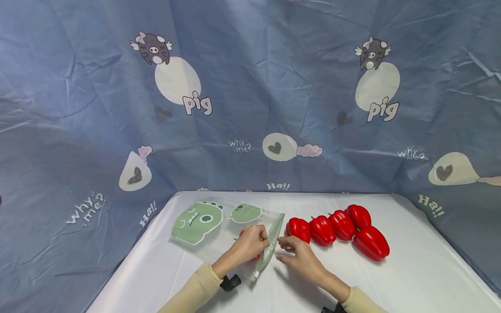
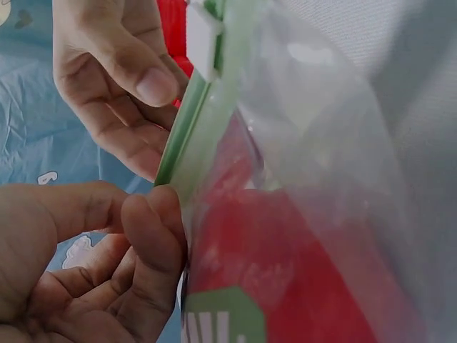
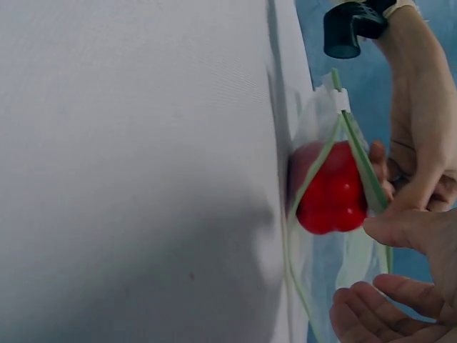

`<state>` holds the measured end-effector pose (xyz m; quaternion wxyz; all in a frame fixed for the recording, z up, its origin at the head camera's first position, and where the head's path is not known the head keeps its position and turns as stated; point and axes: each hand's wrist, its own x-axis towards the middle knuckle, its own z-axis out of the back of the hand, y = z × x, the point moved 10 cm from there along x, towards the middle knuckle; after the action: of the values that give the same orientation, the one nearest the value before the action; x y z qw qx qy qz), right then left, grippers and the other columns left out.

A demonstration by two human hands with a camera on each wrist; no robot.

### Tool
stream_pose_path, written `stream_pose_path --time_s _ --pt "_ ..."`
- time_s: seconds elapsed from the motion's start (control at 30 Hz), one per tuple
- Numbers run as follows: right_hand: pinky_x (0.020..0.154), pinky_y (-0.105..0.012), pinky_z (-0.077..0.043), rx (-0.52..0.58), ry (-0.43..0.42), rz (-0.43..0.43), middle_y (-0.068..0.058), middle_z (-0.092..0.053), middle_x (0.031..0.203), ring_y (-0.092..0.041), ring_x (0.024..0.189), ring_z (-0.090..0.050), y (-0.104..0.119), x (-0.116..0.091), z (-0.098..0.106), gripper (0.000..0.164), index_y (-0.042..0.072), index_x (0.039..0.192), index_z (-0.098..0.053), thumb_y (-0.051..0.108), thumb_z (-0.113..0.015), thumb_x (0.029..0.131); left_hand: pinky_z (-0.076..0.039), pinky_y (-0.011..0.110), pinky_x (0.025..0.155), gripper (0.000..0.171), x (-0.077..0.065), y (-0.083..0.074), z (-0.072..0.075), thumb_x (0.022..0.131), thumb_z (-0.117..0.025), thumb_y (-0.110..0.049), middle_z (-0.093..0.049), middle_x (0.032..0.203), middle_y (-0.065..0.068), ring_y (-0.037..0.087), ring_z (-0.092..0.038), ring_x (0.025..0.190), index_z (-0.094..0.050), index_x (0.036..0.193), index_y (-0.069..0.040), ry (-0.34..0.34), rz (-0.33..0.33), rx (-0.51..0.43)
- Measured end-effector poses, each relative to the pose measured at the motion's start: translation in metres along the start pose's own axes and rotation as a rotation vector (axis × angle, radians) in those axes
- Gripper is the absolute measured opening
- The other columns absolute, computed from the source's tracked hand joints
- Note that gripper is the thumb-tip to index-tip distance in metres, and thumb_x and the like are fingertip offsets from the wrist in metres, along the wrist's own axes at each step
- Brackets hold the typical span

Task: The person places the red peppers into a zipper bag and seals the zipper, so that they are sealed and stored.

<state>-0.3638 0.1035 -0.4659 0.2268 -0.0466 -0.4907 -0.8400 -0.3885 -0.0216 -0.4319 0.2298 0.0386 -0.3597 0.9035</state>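
Note:
A clear zip bag with green cartoon prints lies on the table, its green-edged mouth toward the right. My left hand pinches the upper edge of that mouth between thumb and fingers. Inside the bag a red bell pepper shows through the gaping mouth; in the head view the left hand mostly covers it. A white slider sits at the near end of the zip strip. Beside the mouth is my right hand, fingers loosely bent and thumb apart, with nothing held.
Several red bell peppers lie in a bent row to the right of the bag, the nearest just past the right hand. A white cloth covers the table. Behind hangs a blue curtain with pig prints.

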Motion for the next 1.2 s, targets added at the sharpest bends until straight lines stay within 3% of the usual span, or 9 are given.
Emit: stream_pose_path --time_s 0.4,0.67,0.9,1.2 --pt "0.087 -0.039 -0.053 -0.097 -0.092 -0.043 -0.009 -0.068 0.109 -0.025 0.100 -0.065 0.002 -0.012 0.043 0.046 0.004 0.117 -0.064 0.008 -0.080 0.074 -0.033 0.016 0.039 0.011 -0.001 0.001 -0.002 0.078 -0.061 -0.002 -0.052 0.053 -0.008 -0.002 -0.042 0.041 -0.056 0.070 -0.009 0.011 0.010 -0.019" --pt "0.090 -0.039 -0.052 -0.038 -0.107 -0.013 -0.013 -0.067 0.109 -0.029 0.102 -0.066 0.003 -0.015 0.060 0.048 0.000 0.119 -0.062 0.000 -0.078 0.074 -0.034 0.016 0.038 0.010 -0.001 0.002 -0.001 0.079 -0.061 -0.002 -0.053 0.053 -0.008 -0.002 -0.043 0.039 -0.057 0.072 -0.008 0.010 0.011 -0.021" --pt "0.091 -0.038 -0.052 -0.058 -0.136 -0.047 -0.011 -0.068 0.112 -0.026 0.102 -0.067 -0.001 -0.019 0.073 0.048 0.003 0.120 -0.062 0.005 -0.079 0.075 -0.034 0.016 0.038 0.010 0.000 0.001 -0.002 0.079 -0.061 -0.002 -0.053 0.054 -0.007 -0.002 -0.042 0.040 -0.057 0.071 -0.007 0.009 0.007 -0.018" --pt "0.086 -0.038 -0.054 -0.160 -0.201 -0.104 -0.008 -0.069 0.110 -0.023 0.102 -0.065 -0.010 -0.030 0.107 0.048 0.007 0.120 -0.063 0.013 -0.081 0.075 -0.036 0.018 0.040 0.011 0.000 0.000 -0.004 0.078 -0.062 -0.001 -0.054 0.054 -0.007 -0.001 -0.044 0.041 -0.057 0.071 -0.008 0.012 -0.001 -0.014"
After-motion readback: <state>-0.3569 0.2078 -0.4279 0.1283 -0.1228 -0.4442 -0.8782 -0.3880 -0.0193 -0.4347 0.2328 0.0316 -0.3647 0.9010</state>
